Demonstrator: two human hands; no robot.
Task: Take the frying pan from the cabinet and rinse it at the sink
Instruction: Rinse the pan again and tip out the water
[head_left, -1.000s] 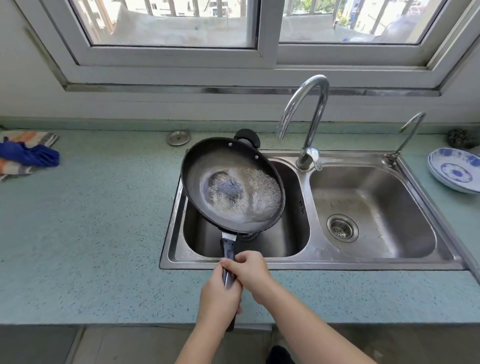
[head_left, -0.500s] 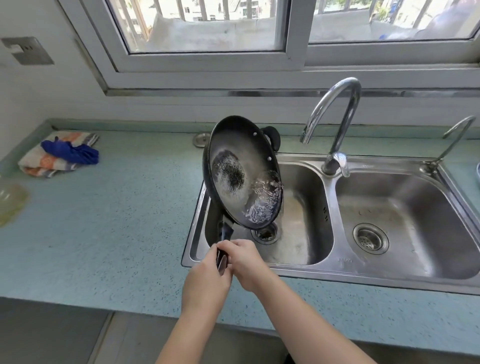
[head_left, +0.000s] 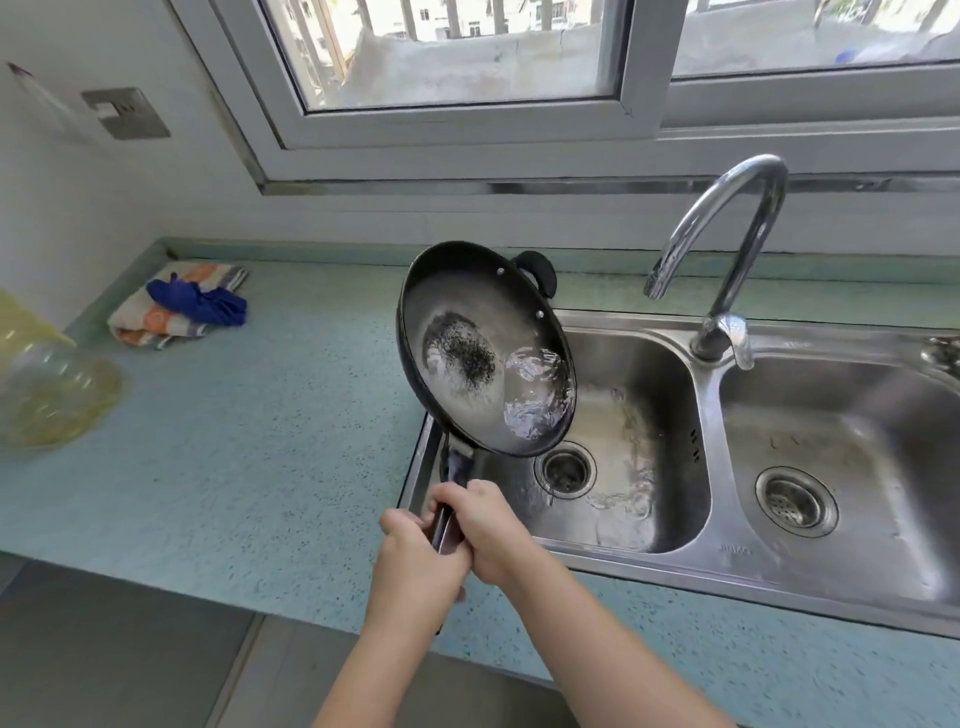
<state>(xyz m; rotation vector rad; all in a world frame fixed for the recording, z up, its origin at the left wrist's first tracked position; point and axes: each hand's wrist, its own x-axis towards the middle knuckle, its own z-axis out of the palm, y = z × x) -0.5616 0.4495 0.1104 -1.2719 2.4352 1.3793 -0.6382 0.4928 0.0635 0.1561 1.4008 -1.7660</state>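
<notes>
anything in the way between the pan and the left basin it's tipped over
Nothing visible. The left hand and right hand grip the handle directly, and the pan hangs tilted over the left basin, which holds only its drain and some water. The faucet stands to the right, apart from the pan.

Stamped mark (head_left: 734, 549) on sink (head_left: 649, 564) rim, perhaps a brand, too blurred to read

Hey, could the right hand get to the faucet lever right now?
Likely yes, once it lets go: the right hand grips the frying pan handle with the left hand, and nothing stands between it and the faucet lever.
</notes>
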